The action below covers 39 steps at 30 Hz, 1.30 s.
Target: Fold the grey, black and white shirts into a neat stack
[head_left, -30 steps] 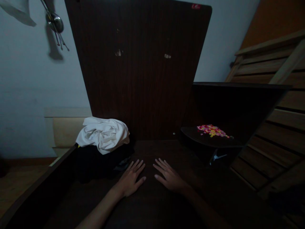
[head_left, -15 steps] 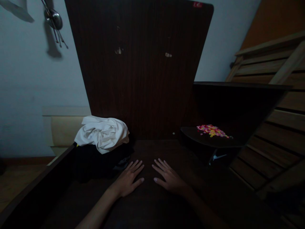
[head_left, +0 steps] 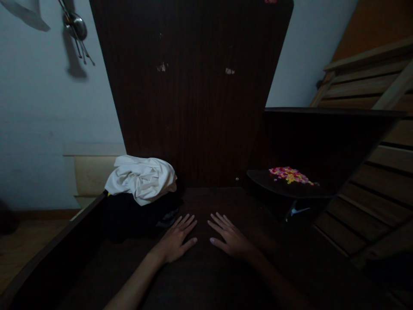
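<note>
My left hand point(head_left: 176, 239) lies flat, fingers spread, on the dark wooden surface point(head_left: 196, 284). Opposite it, my right hand point(head_left: 230, 237) rests palm down in the same way, with a gap between the two thumbs. Neither hand holds anything. Just beyond my left hand sits a pile of dark cloth point(head_left: 138, 219), and a crumpled white cloth point(head_left: 142, 178) lies on top of it. To the right of my right hand is a dark object with a light swoosh mark point(head_left: 300, 211), under a small shelf; its kind is too dark to make out.
A tall dark wooden panel point(head_left: 193, 107) rises at the back. On the right, a small curved shelf point(head_left: 267, 185) carries a heap of colourful small pieces point(head_left: 290, 175). Wooden slats point(head_left: 364, 215) stand further right. A metal wall fixture point(head_left: 75, 26) hangs at upper left.
The whole view has shifted slightly, with the scene sitting a little higher and further right. My hands keep the same flat, spread pose.
</note>
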Tool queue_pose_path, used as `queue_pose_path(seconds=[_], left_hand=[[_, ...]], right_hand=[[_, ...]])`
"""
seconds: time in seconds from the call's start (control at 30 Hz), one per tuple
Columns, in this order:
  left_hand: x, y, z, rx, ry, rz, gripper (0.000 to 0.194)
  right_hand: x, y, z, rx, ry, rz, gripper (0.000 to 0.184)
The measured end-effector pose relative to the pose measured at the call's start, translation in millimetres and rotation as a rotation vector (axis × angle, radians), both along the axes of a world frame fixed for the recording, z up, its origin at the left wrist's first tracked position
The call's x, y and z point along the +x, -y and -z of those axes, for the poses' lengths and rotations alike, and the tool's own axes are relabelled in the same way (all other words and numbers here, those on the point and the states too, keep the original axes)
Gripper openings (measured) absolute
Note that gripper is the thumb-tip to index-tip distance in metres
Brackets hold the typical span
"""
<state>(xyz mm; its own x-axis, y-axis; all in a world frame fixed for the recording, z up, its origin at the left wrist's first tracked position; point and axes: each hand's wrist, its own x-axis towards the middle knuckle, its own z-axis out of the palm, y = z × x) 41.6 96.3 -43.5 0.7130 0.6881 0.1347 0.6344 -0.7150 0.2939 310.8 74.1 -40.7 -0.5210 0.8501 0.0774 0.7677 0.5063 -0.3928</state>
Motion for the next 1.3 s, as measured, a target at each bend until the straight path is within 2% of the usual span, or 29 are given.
queue_pose_path(seconds=[0.97,1.3], left_hand=[[-1.3,-1.3,8.0,0.051,0.018,0.003,0.059],[1.5,1.6,-0.2,0.006,-0.031,-0.025,0.061]], right_hand=[[0.7,0.0,1.4,0.005,-0.009,0.004,0.064],[0.7,-0.5,-0.3,-0.009,0.019,-0.001,0.067]])
